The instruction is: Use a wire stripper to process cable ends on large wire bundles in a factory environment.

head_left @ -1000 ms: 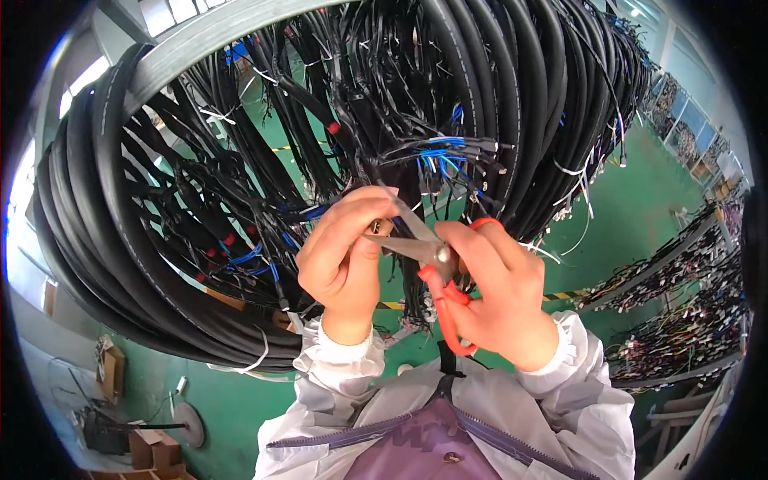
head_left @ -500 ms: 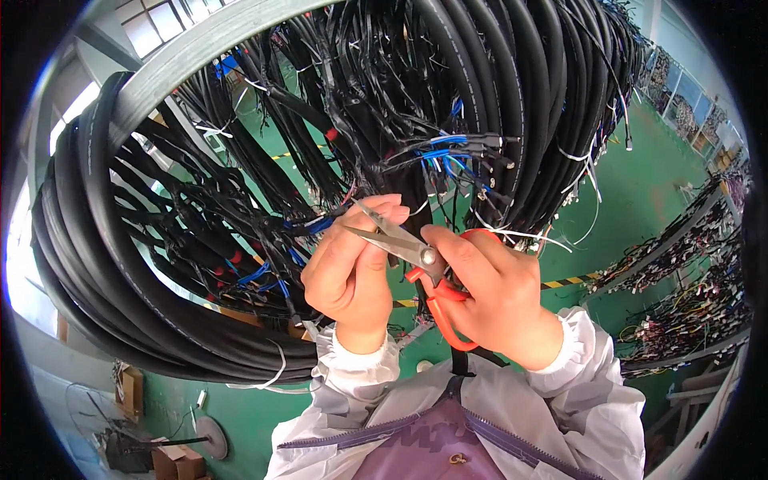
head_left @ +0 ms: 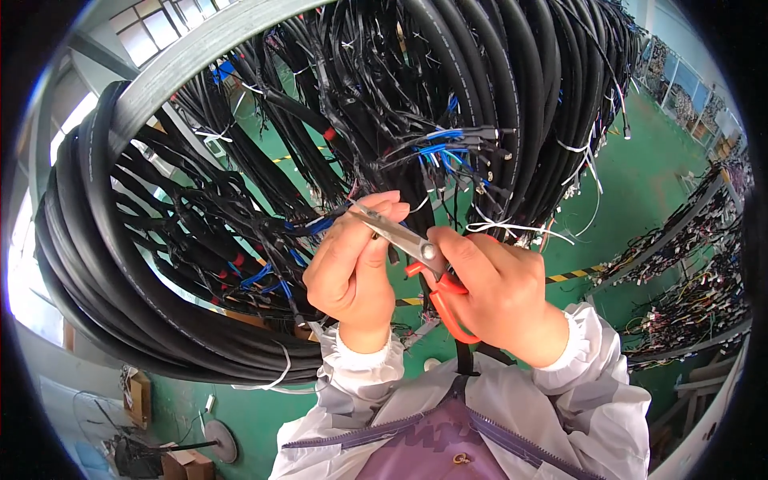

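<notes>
My right hand (head_left: 504,292) grips a pair of red-handled scissors (head_left: 406,239), thumb and fingers around the handles. The closed blades point up and left, across the fingertips of my left hand (head_left: 340,268). That hand is curled with thumb and fingers drawn together; a small dark tip shows beside the blades, but what the fingers hold is mostly hidden. Just beyond both hands hang black cables, with blue wire ends (head_left: 444,150) fanned out to the right.
A thick loop of black cables (head_left: 88,264) curves around on the left, over a grey metal rail (head_left: 188,64). More heavy black cables (head_left: 512,72) hang at upper right. Wire bundles (head_left: 688,280) lie on a rack far right. A fan (head_left: 220,442) stands lower left on green floor.
The scissors' blades have gone from apart to closed at my left fingertips. My right hand's fingers have drawn the handles together; both hands stay in nearly the same place.
</notes>
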A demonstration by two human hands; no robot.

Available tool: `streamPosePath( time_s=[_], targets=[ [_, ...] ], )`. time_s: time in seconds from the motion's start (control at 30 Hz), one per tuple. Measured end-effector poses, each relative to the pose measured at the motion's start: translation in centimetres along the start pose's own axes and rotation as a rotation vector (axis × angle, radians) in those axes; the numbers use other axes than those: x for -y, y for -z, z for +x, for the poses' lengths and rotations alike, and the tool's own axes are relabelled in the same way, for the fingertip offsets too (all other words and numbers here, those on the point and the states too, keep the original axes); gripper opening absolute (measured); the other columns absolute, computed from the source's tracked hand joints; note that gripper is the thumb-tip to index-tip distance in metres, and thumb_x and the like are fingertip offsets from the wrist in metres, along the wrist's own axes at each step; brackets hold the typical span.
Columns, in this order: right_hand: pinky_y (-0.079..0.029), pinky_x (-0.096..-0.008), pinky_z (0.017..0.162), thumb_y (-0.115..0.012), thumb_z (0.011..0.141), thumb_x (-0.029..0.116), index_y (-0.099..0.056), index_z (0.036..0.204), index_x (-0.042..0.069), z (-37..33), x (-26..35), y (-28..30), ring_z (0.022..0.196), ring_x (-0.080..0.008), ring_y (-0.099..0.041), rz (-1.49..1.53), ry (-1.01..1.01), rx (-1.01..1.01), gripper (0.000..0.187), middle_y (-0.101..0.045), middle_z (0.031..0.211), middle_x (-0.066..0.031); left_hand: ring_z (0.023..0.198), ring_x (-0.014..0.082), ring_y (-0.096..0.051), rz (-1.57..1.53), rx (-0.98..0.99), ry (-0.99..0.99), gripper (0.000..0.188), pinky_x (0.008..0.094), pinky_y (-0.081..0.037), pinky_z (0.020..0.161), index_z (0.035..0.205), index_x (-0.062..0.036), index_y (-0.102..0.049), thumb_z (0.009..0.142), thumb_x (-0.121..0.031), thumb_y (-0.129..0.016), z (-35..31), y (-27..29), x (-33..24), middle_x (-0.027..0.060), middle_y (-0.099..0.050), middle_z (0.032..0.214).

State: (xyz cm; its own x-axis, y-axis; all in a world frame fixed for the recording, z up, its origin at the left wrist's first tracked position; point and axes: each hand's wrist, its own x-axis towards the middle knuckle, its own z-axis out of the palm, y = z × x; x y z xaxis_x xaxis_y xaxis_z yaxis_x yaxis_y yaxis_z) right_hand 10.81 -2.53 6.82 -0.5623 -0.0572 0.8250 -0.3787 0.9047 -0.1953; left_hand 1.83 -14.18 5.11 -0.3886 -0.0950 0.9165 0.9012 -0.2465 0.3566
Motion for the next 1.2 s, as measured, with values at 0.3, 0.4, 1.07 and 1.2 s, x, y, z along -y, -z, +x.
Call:
streamPosePath(
  time_s=[0.3,0.4,1.07,1.2],
  targets=[
    [-0.043,-0.0264,0.053,-0.061,0.063,-0.012,-0.058,0.108,0.001,3.0,-1.8,4.7,0.060,-0.0176,-0.051,0.190,0.027,0.116,0.048,-0.053,0.076,-0.0065,0.078,0.0206,-0.050,0.061,0.108,-0.007,0.025,0.0313,-0.039,0.073,0.079,-0.0024,-0.059,0.091,-0.022,-0.050,0.9,0.3,0.5,0.0053,-0.055,0.071],
    [-0.040,-0.0310,0.049,-0.062,0.052,-0.009,-0.058,0.106,0.001,4.8,-1.6,6.3,0.056,-0.0229,-0.047,-0.065,0.224,0.167,0.055,-0.046,0.072,-0.0082,0.084,0.0250,-0.047,0.163,0.165,-0.019,0.030,0.0342,-0.037,0.078,0.078,-0.0030,-0.057,0.092,-0.028,-0.048,1.2,0.9,0.8,0.0050,-0.053,0.069],
    [-0.041,-0.0292,0.038,-0.062,0.068,0.014,-0.060,0.089,0.007,11.6,-4.4,5.5,0.047,-0.0166,-0.052,-0.221,0.691,0.564,0.023,-0.047,0.058,-0.0006,0.074,0.0299,-0.053,0.210,0.116,-0.220,0.018,0.0410,-0.043,0.068,0.095,-0.0049,-0.043,0.094,-0.023,-0.042,1.2,0.4,2.3,0.0126,-0.064,0.077],
    [-0.041,-0.0291,0.038,-0.062,0.068,0.014,-0.060,0.090,0.007,11.5,-4.7,5.3,0.047,-0.0166,-0.052,-0.175,0.665,0.600,0.024,-0.048,0.059,-0.0007,0.075,0.0300,-0.054,0.186,0.076,-0.211,0.021,0.0401,-0.043,0.067,0.101,-0.0064,-0.042,0.096,-0.026,-0.040,0.8,0.3,2.6,0.0124,-0.065,0.078]
  ],
)
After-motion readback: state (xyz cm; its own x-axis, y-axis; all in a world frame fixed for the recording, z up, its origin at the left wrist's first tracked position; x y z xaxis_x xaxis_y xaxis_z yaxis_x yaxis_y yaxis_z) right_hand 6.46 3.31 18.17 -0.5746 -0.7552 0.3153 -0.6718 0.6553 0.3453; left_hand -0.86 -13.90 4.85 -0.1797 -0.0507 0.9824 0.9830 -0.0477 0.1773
